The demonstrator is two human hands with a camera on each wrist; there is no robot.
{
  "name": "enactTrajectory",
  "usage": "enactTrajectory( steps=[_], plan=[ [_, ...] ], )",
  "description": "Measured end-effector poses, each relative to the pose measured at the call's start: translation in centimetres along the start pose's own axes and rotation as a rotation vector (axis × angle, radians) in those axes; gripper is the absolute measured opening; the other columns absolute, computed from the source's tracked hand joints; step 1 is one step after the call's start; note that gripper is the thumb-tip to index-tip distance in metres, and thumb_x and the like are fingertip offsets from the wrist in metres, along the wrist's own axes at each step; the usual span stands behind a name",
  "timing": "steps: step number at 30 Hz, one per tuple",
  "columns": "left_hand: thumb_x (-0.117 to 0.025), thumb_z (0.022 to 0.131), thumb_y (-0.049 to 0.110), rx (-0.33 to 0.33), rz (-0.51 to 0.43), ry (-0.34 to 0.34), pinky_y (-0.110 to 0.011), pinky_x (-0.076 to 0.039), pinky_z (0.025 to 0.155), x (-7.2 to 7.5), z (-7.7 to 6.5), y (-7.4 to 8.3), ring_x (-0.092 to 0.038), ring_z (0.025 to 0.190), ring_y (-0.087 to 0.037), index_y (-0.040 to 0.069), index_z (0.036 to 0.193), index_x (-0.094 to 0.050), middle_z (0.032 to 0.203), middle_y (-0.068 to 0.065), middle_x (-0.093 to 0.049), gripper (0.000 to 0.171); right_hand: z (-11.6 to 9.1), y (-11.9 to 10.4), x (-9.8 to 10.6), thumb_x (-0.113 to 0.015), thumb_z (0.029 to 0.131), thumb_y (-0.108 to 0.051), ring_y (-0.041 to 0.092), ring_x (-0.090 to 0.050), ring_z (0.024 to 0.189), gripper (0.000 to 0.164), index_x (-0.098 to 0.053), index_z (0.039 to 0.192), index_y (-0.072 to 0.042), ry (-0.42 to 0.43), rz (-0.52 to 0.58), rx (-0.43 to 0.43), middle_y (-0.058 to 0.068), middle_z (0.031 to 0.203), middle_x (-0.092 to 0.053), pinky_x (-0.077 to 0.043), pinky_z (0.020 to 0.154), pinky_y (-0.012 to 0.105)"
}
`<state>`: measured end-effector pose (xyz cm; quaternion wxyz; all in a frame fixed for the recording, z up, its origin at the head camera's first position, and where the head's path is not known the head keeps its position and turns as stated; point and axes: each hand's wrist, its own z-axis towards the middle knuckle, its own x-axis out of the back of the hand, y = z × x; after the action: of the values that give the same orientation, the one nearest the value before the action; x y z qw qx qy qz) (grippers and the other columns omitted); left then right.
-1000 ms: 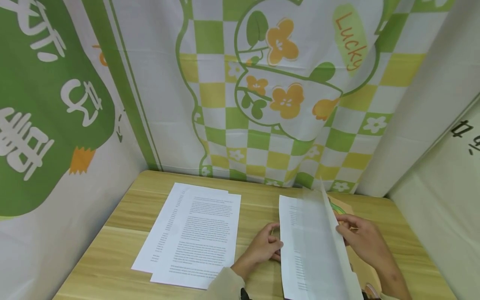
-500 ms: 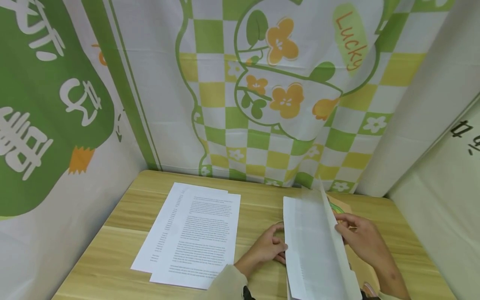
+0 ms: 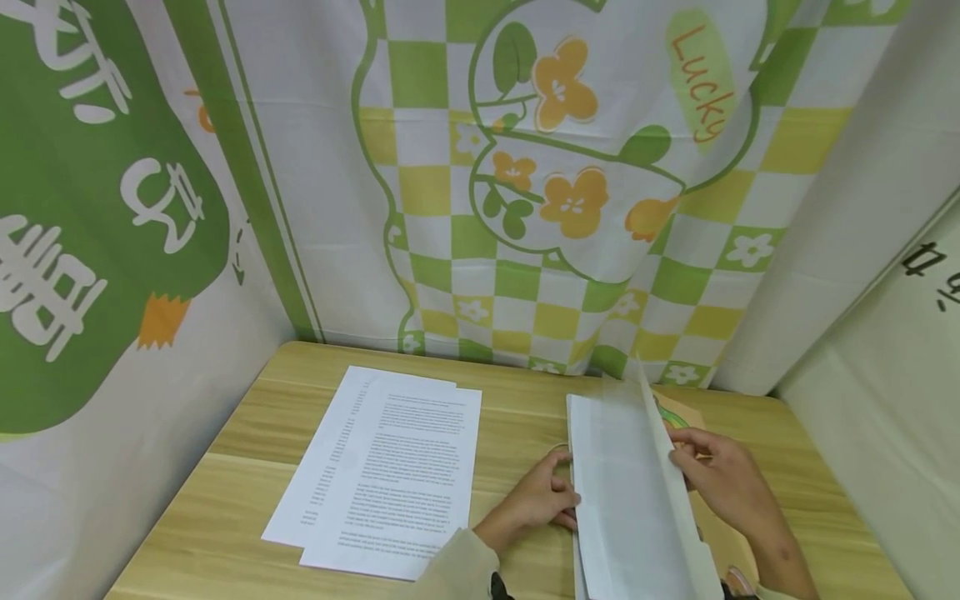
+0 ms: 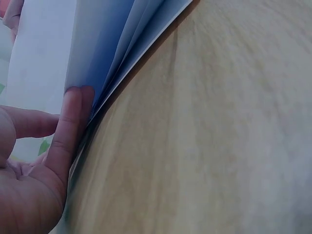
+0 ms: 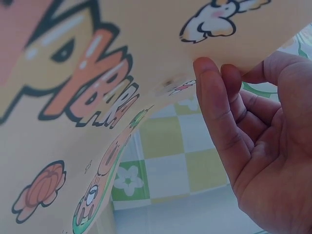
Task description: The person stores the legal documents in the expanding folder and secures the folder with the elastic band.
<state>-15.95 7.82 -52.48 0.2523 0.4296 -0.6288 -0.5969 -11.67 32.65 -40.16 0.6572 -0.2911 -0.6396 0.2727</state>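
Note:
In the head view, a file folder with a tan cartoon-printed cover [image 3: 723, 537] stands partly open at the right of the table. My right hand [image 3: 723, 479] pinches the cover's raised edge between thumb and fingers; the right wrist view shows the printed outer side of the cover [image 5: 161, 44] close up. Beneath a translucent sheet [image 3: 637, 483] lie white paper sheets [image 3: 577, 433], their left edge sticking out. My left hand [image 3: 536, 500] pinches that edge, thumb on one side and fingers on the other. The left wrist view shows several paper layers [image 4: 97, 44] fanned slightly apart.
Two overlapping printed pages [image 3: 408, 475] lie on the left half of the wooden table [image 3: 240, 475]. A patterned curtain [image 3: 510, 300] hangs directly behind the table, with white fabric walls at both sides.
My left hand has shifted slightly right, and the white sheets have slid right under the translucent sheet, their printed text now covered. My right hand keeps the cover raised in nearly the same place.

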Motion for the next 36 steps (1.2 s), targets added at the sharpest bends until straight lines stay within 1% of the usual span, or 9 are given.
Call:
enactTrajectory(
  steps=[8,15,18,21,25,28,36],
  plan=[
    [-0.066,0.088,-0.017,0.001,-0.027,0.029,-0.035,-0.061,0.062,-0.26,0.18,0.01,-0.062,0.059,-0.016,0.002,0.15,-0.042,0.082,-0.007,-0.064,0.069,0.0,-0.01,-0.01,-0.057,0.104,-0.02,0.017,-0.07,0.078,0.041,-0.061,0.136,0.005,0.001,0.006,-0.004,0.008,0.094,-0.064,-0.054,0.064,0.032],
    [-0.069,0.087,-0.018,-0.011,0.001,0.057,-0.034,-0.061,0.063,-0.69,-0.01,0.28,-0.063,0.06,-0.015,0.001,0.146,-0.045,0.084,-0.007,-0.063,0.067,0.07,0.03,-0.1,-0.057,0.103,-0.018,0.016,-0.069,0.075,0.04,-0.062,0.135,0.005,0.016,0.0,0.011,0.008,0.092,-0.064,-0.052,0.06,0.03],
    [-0.069,0.086,-0.018,-0.013,-0.012,0.057,-0.034,-0.061,0.061,-0.73,0.14,0.06,-0.063,0.057,-0.015,0.0,0.145,-0.045,0.083,-0.007,-0.064,0.067,0.1,0.07,-0.13,-0.057,0.103,-0.018,0.016,-0.069,0.074,0.04,-0.063,0.135,0.005,0.022,-0.001,0.015,0.008,0.092,-0.063,-0.051,0.058,0.03],
    [-0.07,0.086,-0.017,-0.011,-0.013,0.05,-0.034,-0.061,0.059,-0.74,0.22,-0.15,-0.063,0.055,-0.015,0.0,0.145,-0.045,0.081,-0.007,-0.064,0.066,0.12,0.08,-0.17,-0.057,0.103,-0.019,0.016,-0.069,0.075,0.04,-0.062,0.135,0.005,0.02,0.004,0.018,0.008,0.092,-0.063,-0.053,0.06,0.031],
    [-0.07,0.087,-0.015,-0.002,0.008,0.036,-0.034,-0.06,0.057,-0.75,0.21,-0.31,-0.063,0.054,-0.016,0.003,0.147,-0.045,0.078,-0.008,-0.065,0.067,0.17,0.05,-0.23,-0.056,0.104,-0.019,0.017,-0.07,0.076,0.04,-0.062,0.135,0.005,0.018,0.01,0.025,0.008,0.092,-0.063,-0.055,0.062,0.032],
    [-0.071,0.088,-0.014,0.005,0.013,0.023,-0.034,-0.06,0.056,-0.74,0.23,-0.41,-0.063,0.054,-0.016,0.004,0.148,-0.044,0.077,-0.009,-0.065,0.069,0.2,0.07,-0.25,-0.056,0.104,-0.019,0.017,-0.069,0.075,0.04,-0.062,0.135,0.005,0.018,0.01,0.028,0.008,0.09,-0.063,-0.053,0.06,0.031],
    [-0.069,0.091,-0.01,0.029,0.009,-0.053,-0.032,-0.06,0.055,-0.6,0.12,-0.13,-0.065,0.055,-0.017,0.003,0.155,-0.035,0.077,-0.012,-0.067,0.074,0.26,0.14,-0.24,-0.057,0.103,-0.018,0.016,-0.069,0.075,0.04,-0.062,0.135,0.005,0.015,0.003,0.026,0.008,0.09,-0.062,-0.053,0.061,0.03]
  ],
)
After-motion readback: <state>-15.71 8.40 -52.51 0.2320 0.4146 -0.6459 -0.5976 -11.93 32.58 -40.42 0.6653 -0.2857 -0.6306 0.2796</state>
